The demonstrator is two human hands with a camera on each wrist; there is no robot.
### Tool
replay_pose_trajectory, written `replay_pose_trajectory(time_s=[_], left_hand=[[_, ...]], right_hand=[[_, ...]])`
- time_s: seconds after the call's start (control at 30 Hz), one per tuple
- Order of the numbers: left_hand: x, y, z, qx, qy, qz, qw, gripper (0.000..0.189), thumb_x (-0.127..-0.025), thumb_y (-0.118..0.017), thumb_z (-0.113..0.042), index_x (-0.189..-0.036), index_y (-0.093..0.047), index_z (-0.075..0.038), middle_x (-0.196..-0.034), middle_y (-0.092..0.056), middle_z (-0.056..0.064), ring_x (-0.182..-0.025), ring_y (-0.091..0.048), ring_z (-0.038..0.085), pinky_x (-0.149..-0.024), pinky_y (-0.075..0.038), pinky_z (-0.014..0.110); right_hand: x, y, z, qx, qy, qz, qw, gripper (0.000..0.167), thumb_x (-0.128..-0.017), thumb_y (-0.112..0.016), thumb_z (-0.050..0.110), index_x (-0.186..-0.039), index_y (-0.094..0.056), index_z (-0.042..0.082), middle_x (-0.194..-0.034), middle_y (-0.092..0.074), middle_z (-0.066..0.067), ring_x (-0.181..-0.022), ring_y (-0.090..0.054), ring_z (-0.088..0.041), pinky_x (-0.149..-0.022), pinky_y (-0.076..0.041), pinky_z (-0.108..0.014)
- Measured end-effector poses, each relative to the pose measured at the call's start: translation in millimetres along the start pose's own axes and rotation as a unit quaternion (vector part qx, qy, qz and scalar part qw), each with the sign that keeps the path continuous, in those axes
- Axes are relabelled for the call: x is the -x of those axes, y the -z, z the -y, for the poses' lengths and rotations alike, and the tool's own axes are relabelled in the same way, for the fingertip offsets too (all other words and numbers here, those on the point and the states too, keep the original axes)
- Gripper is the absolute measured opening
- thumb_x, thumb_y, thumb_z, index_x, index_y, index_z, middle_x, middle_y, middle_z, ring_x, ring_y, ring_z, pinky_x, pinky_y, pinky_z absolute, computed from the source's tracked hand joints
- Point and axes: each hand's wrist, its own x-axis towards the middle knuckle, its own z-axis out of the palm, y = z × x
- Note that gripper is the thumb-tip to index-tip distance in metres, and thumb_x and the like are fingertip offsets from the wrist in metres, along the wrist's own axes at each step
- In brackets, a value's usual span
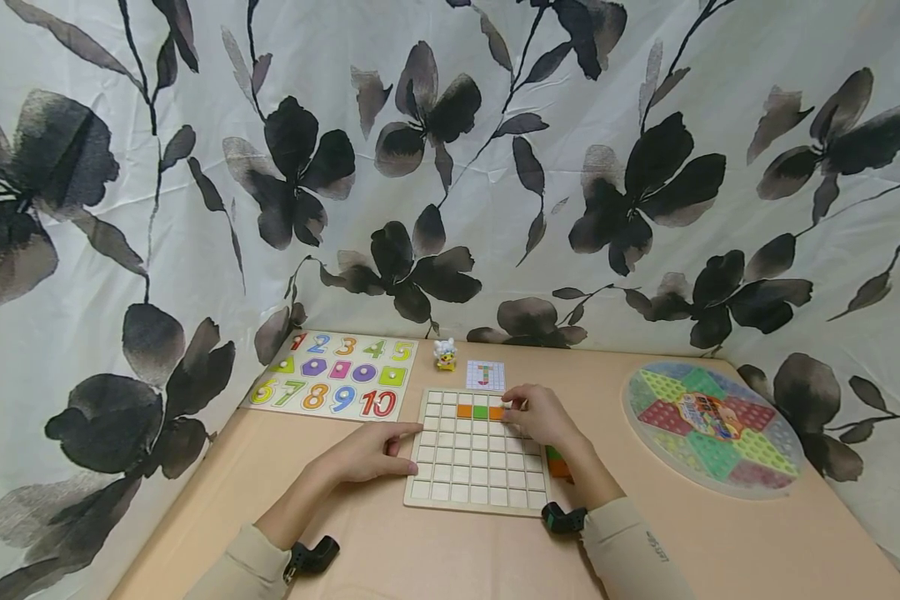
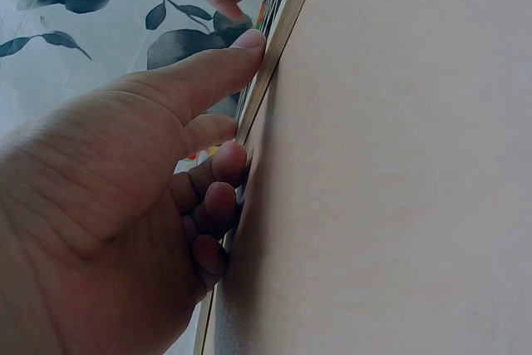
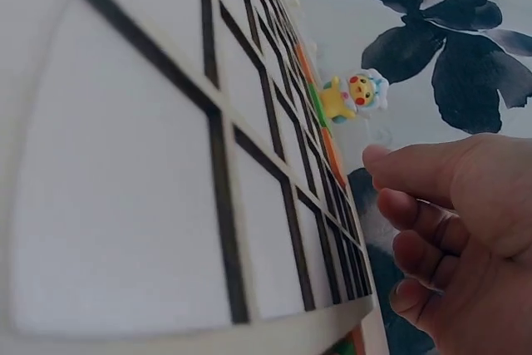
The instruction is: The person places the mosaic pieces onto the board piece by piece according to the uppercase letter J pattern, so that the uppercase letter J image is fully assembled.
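A pale grid board (image 1: 480, 475) lies on the table, with an orange tile (image 1: 464, 411), a green tile (image 1: 481, 412) and another orange tile (image 1: 496, 414) side by side in its second row. My left hand (image 1: 363, 454) touches the board's left edge with thumb and fingertips; the left wrist view shows them against the wooden rim. Over the upper right of the board, my right hand (image 1: 540, 417) has its fingertips close by the right-hand orange tile. The right wrist view shows nothing between thumb and fingers. Beyond the board lies a card (image 1: 485, 375) with a coloured grid pattern.
Orange and green pieces (image 1: 558, 463) sit right of the board, partly hidden by my right forearm. A small yellow-and-white figurine (image 1: 445, 355) stands behind it. A number puzzle (image 1: 337, 375) lies back left, a round patterned board (image 1: 712, 433) at the right. A floral curtain (image 1: 495, 208) borders the table.
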Motion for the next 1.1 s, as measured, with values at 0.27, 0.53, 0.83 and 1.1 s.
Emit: replay_pose_trajectory(time_s=[0.27,0.53,0.83,1.1], left_hand=[[0.3,0.0,0.0,0.001,-0.003,0.001,1.0,0.07,-0.089,-0.082,-0.041,-0.149,-0.058,-0.015,-0.073,-0.049,-0.009,-0.067,-0.044,0.003,-0.064,-0.038,0.024],[0.7,0.2,-0.4,-0.002,-0.004,-0.001,1.0,0.07,-0.089,-0.082,-0.041,-0.149,-0.058,-0.015,-0.074,-0.049,-0.009,-0.067,-0.043,0.003,-0.064,-0.038,0.024],[0.9,-2.0,1.1,-0.002,-0.005,-0.003,1.0,0.07,-0.089,-0.082,-0.042,-0.149,-0.058,-0.015,-0.073,-0.049,-0.009,-0.067,-0.044,0.003,-0.064,-0.038,0.024],[1.7,-4.3,2.3,-0.004,-0.008,-0.006,0.9999,0.07,-0.089,-0.082,-0.041,-0.149,-0.058,-0.015,-0.073,-0.049,-0.009,-0.067,-0.044,0.003,-0.065,-0.038,0.024]], right_hand=[[5.8,16,3,-0.032,-0.003,0.006,0.9995,0.027,-0.095,-0.076,0.01,-0.121,-0.075,0.004,-0.096,-0.067,-0.003,-0.08,-0.054,-0.021,-0.067,-0.044,-0.028],[12.0,32,7,-0.055,-0.003,0.018,0.9983,0.031,-0.095,-0.075,0.011,-0.126,-0.072,0.006,-0.104,-0.068,-0.003,-0.094,-0.056,-0.024,-0.076,-0.048,-0.032],[15.7,44,4,-0.024,0.036,0.016,0.9989,0.023,-0.096,-0.074,0.013,-0.119,-0.075,0.008,-0.102,-0.068,-0.002,-0.092,-0.057,-0.022,-0.078,-0.049,-0.033],[20.8,57,-2,-0.016,0.039,0.042,0.9982,0.024,-0.094,-0.075,0.011,-0.118,-0.075,0.005,-0.105,-0.07,-0.009,-0.092,-0.057,-0.023,-0.079,-0.05,-0.033]])
